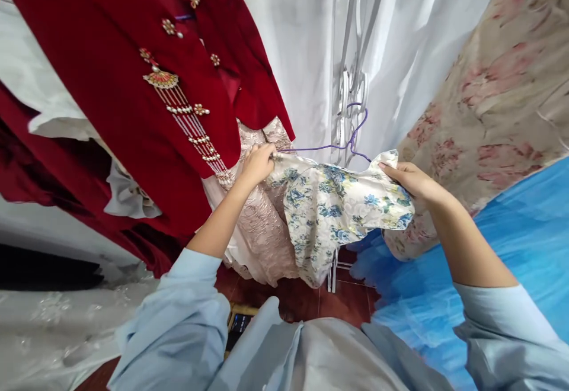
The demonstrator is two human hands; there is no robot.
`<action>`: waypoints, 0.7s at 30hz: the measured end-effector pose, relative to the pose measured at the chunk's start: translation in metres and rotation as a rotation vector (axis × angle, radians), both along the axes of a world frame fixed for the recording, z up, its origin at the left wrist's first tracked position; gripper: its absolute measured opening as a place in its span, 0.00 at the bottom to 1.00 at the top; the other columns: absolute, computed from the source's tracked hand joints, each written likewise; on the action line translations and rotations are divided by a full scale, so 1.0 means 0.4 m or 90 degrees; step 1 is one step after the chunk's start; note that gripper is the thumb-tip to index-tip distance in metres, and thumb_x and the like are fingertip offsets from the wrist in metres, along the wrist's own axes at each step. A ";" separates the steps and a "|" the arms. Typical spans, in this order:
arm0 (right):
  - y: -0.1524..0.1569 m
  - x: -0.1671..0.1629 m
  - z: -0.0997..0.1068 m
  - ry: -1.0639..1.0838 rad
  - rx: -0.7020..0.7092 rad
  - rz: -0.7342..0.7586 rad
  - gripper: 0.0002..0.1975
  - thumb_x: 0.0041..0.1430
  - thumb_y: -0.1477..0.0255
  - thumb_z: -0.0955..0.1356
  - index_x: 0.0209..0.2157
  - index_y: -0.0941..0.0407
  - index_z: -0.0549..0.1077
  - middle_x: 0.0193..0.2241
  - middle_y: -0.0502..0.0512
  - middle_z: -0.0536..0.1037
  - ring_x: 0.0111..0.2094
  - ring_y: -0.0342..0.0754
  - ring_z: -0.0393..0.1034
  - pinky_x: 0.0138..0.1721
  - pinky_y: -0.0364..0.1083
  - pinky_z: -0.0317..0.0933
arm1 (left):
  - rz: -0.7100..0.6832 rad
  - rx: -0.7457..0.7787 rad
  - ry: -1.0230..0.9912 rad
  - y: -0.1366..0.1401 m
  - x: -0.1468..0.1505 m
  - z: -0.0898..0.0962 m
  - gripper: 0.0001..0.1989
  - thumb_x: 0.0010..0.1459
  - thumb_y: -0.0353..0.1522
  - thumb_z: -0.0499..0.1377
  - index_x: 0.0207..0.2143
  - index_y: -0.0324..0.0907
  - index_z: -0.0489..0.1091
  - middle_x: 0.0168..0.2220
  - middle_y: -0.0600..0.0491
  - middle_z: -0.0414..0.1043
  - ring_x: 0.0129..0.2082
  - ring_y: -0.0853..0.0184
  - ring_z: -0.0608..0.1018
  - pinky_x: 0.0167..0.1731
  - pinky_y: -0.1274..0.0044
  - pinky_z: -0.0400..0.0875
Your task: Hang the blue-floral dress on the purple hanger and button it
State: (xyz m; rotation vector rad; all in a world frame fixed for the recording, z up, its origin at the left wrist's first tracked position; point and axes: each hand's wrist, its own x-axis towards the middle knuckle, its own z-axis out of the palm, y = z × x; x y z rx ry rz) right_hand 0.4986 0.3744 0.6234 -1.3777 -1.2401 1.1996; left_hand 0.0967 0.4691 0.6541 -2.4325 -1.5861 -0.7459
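Note:
A white dress with blue flowers (pixel 338 204) hangs stretched between my two hands. At its left shoulder area, my left hand (pixel 258 164) is closed on the cloth. My right hand (pixel 411 179) pinches the opposite upper edge between thumb and fingers. A purple wire hanger (pixel 355 139) shows behind the top of the garment, its hook near the metal rack. How far the hanger goes inside the garment is hidden by the cloth.
On the left hang a dark red jacket (pixel 178 71) with beaded ornaments and a pale pink dress (pixel 267 231). A white metal rack (pixel 351 83) stands ahead before white curtains (pixel 288 18). Floral cloth (pixel 498 95) and blue fabric (pixel 502 243) fill the right. The floor is red tile (pixel 329 296).

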 end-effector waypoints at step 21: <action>-0.111 0.051 0.079 -0.242 0.166 -0.281 0.26 0.62 0.53 0.68 0.17 0.54 0.62 0.13 0.47 0.55 0.17 0.39 0.46 0.19 0.45 0.39 | -0.232 0.075 -0.209 -0.103 0.213 0.061 0.11 0.68 0.33 0.54 0.40 0.40 0.76 0.40 0.50 0.80 0.41 0.62 0.79 0.43 0.73 0.68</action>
